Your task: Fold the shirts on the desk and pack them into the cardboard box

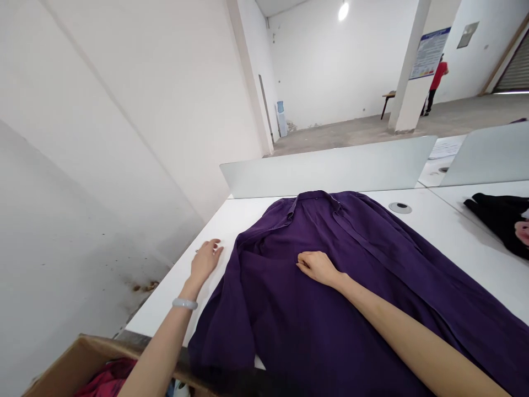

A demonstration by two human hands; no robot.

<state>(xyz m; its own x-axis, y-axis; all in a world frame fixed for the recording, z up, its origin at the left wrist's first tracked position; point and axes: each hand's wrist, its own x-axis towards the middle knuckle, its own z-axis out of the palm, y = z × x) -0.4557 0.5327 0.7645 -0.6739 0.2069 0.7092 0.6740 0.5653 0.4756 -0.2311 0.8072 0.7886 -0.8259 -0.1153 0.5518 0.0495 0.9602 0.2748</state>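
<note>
Got a purple shirt (314, 331) spread on the white surface (248, 220), collar toward the far edge, hem at the near edge. The right hand (318, 268) lies open on it, the left hand (206, 260) open just beside it. Tugging could drag the cloth into the cardboard box (78, 364) at the near-left corner.

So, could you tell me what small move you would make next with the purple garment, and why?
I would probably bring the left hand onto the edge of the purple garment: it rests on the white table beside the cloth, while the right hand lies on it.
</note>
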